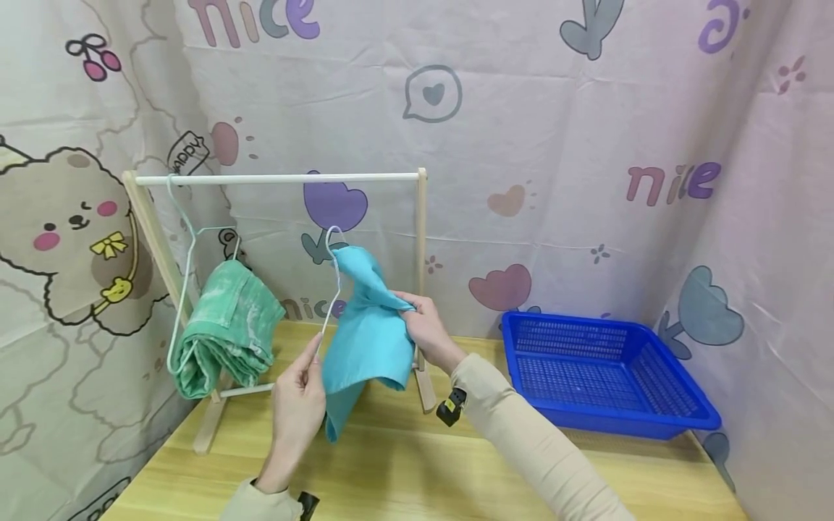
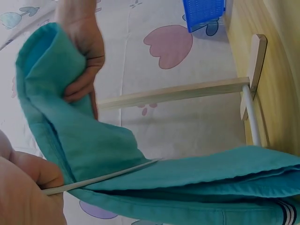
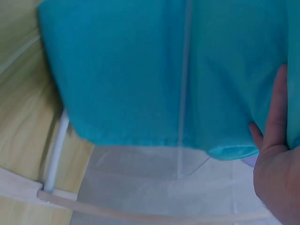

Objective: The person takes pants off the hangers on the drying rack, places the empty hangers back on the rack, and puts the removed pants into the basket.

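Turquoise cloth (image 1: 368, 347), seemingly trousers, drapes folded over a slim white hanger (image 1: 330, 312) in mid-air, hook uppermost.

Head view: turquoise cloth (image 1: 368, 344) hides part of white hanger (image 1: 331, 311); green cloth (image 1: 229, 318) blocks some of rack's left post (image 1: 154, 246). Right wrist view: cloth cropped at top.

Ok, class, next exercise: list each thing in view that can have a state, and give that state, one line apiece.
White hanger: off the rail, pinched in the left hand
Blue cloth: bent at the white hanger, gripped by the right hand
Green hanger: hooked on the rail
Green cloth: folded, hanging on the green hanger
Rack: standing upright
Basket: right way up, on the table
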A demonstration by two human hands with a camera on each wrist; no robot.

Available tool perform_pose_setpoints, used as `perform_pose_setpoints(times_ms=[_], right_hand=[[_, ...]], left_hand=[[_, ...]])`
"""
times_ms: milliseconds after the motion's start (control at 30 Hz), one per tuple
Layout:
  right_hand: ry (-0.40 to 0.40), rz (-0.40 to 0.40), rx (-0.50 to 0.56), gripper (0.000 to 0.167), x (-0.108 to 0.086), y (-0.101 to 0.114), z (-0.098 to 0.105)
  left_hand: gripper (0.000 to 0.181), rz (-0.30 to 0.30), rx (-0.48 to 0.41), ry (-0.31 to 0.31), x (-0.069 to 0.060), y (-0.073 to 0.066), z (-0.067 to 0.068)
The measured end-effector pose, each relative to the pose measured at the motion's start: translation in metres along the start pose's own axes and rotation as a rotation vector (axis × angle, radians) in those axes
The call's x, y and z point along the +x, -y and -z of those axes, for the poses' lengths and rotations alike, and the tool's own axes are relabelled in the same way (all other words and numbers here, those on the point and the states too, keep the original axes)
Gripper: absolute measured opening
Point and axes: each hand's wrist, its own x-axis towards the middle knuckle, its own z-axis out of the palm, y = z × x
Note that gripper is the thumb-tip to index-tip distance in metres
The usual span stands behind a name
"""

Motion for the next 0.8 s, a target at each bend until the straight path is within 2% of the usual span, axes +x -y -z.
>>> perform_pose_setpoints(times_ms=[433, 567, 800], right_hand=[[-0.006, 0.050, 0.089, 0.040, 0.004, 0.021, 0.005], [0.008, 0.059, 0.144, 0.037, 0.005, 0.029, 0.011], [0.021, 0.060, 0.182, 0.036, 0.003, 0.048, 0.029]], left_hand=[[0.039, 0.055, 0.009, 0.055, 0.002, 0.012, -0.004], [0.038, 0.070, 0.005, 0.082, 0.002, 0.021, -0.003], [0.038, 0.104, 0.055, 0.048, 0.003, 0.038, 0.000]])
